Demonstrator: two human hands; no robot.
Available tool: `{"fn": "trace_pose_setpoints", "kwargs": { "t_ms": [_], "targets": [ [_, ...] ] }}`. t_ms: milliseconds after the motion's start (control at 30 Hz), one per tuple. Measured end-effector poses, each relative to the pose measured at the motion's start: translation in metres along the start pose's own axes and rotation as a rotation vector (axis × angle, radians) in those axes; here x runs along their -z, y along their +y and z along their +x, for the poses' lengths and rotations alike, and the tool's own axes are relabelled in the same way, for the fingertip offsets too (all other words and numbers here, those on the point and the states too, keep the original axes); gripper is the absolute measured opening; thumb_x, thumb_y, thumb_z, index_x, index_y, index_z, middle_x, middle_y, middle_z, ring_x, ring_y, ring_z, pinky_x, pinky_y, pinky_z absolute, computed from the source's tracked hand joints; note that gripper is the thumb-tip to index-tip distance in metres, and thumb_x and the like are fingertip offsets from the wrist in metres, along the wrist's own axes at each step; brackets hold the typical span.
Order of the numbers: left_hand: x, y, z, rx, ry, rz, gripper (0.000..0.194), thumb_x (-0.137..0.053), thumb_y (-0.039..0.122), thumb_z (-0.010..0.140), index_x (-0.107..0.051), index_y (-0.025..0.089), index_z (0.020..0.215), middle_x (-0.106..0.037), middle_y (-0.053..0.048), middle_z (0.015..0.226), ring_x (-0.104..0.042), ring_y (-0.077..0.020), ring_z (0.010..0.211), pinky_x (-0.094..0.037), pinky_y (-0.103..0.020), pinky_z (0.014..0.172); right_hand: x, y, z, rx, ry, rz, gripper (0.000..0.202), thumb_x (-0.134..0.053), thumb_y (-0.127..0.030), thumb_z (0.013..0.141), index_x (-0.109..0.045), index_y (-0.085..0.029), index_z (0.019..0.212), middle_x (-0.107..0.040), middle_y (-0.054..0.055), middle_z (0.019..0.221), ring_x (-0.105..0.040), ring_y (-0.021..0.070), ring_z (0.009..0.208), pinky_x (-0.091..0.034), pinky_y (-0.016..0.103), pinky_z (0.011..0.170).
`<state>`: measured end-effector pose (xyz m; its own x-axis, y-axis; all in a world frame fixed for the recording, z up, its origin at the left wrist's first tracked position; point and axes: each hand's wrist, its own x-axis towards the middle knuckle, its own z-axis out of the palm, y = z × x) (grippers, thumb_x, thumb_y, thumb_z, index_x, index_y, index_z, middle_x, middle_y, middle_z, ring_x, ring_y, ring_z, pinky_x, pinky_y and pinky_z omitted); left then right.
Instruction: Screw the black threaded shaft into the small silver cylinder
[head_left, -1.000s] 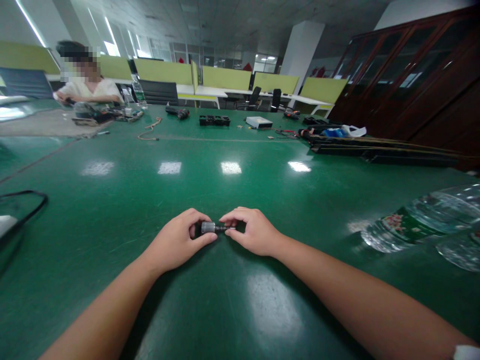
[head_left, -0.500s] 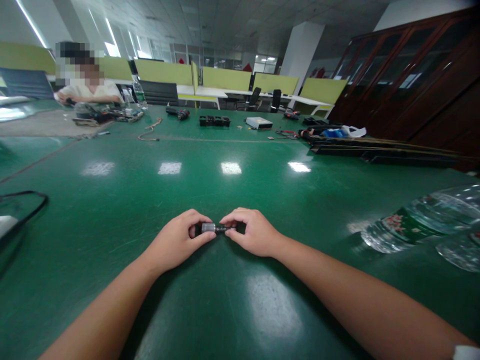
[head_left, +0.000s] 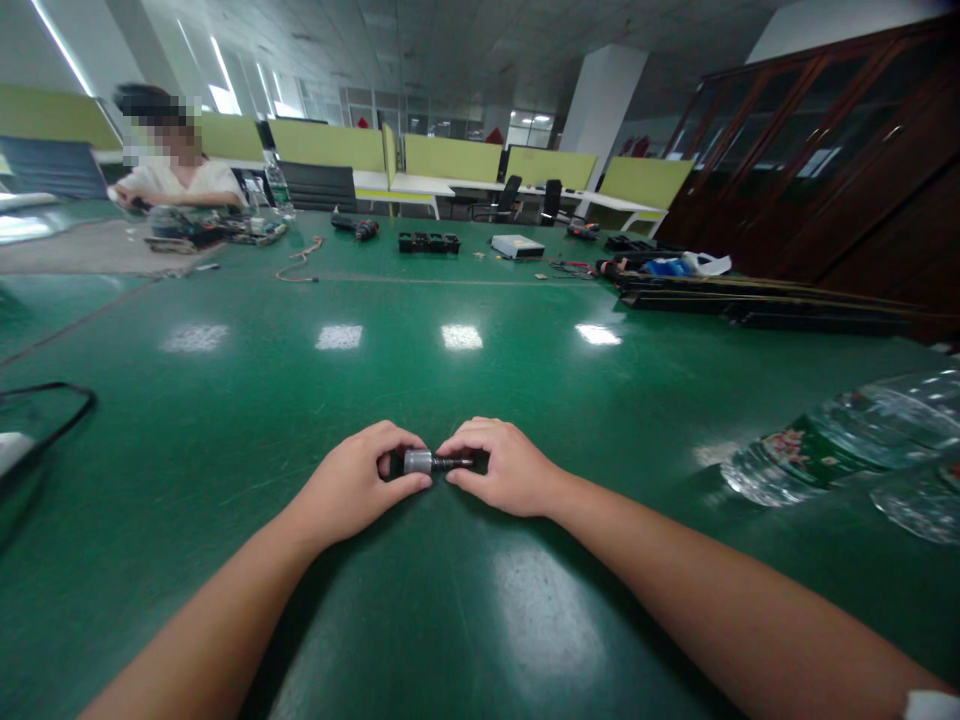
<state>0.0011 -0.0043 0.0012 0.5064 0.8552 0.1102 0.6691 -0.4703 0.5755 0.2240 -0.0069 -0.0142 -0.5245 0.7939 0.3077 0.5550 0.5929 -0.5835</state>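
Observation:
A small grey metal cylinder with a thin, dark, ridged shaft point(head_left: 418, 461) lies sideways on the green table between my hands; its exact kind I cannot make out. My left hand point(head_left: 358, 482) curves around the cylinder end, fingers behind it and thumb in front, slightly apart from it. Around the shaft end is my right hand point(head_left: 504, 467), its thumb and fingertips spread with the shaft showing between them. Both hands rest low over the tabletop point(head_left: 420, 590).
Clear plastic bottles point(head_left: 832, 440) lie at the right. A black cable point(head_left: 75, 388) loops at the left edge. Farther back are a power drill point(head_left: 355, 227), a black slotted part point(head_left: 429, 243), a white box point(head_left: 517, 246) and long dark strips point(head_left: 750, 300). Another person point(head_left: 180, 180) sits at far left.
My fingers and thumbs have loosened from the metal part, most plainly on the right, where more of the shaft shows. The part sits slightly lower in view.

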Motion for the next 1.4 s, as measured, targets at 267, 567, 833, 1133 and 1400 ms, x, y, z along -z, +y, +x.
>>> {"fn": "trace_pose_setpoints", "kwargs": {
  "t_ms": [267,567,833,1133,1400],
  "targets": [
    [0.0006,0.0027,-0.0012,-0.041,-0.008,0.017,0.029,-0.067,0.043,0.079,-0.068,0.025,0.102,-0.064,-0.001,0.09,-0.054,-0.0152,0.071,-0.041,-0.027,0.065,-0.0014,0.0003,0.0014,0.027,-0.001,-0.02,0.014,-0.071,-0.023,0.078,-0.073,-0.02,0.092,-0.068,0.001,0.079,-0.059,0.0137,0.075,-0.042,0.027,0.074],
    [0.0011,0.0027,-0.0002,-0.025,-0.036,0.009,0.027,-0.064,0.043,0.082,-0.068,0.026,0.103,-0.064,0.0,0.089,-0.055,-0.0155,0.072,-0.04,-0.027,0.065,-0.0006,-0.002,0.001,0.038,-0.006,-0.02,0.013,-0.07,-0.024,0.079,-0.073,-0.019,0.091,-0.069,0.002,0.079,-0.06,0.014,0.076,-0.042,0.028,0.074],
    [0.001,0.0019,-0.0009,-0.028,-0.04,0.014,0.026,-0.066,0.042,0.081,-0.068,0.026,0.101,-0.065,0.001,0.089,-0.056,-0.0159,0.074,-0.04,-0.027,0.066,-0.0021,0.0006,0.0006,0.029,0.007,0.001,0.017,-0.075,-0.023,0.075,-0.072,-0.019,0.091,-0.068,0.0,0.078,-0.059,0.0131,0.074,-0.041,0.027,0.073],
    [0.0005,0.0019,0.0004,-0.035,-0.036,0.024,0.025,-0.066,0.042,0.081,-0.068,0.026,0.101,-0.064,0.001,0.09,-0.056,-0.016,0.076,-0.04,-0.027,0.067,-0.001,-0.0012,0.0003,0.029,0.004,0.003,0.015,-0.075,-0.022,0.074,-0.071,-0.019,0.088,-0.068,0.0,0.078,-0.058,0.0129,0.074,-0.041,0.026,0.073],
    [0.0,0.0014,0.0004,-0.027,-0.037,0.017,0.026,-0.068,0.041,0.079,-0.068,0.025,0.099,-0.064,0.0,0.089,-0.056,-0.0157,0.074,-0.04,-0.027,0.066,-0.0007,0.0001,0.0003,0.027,0.004,0.0,0.015,-0.075,-0.022,0.073,-0.071,-0.02,0.088,-0.068,0.0,0.077,-0.058,0.013,0.074,-0.041,0.026,0.073]
  ]
}}
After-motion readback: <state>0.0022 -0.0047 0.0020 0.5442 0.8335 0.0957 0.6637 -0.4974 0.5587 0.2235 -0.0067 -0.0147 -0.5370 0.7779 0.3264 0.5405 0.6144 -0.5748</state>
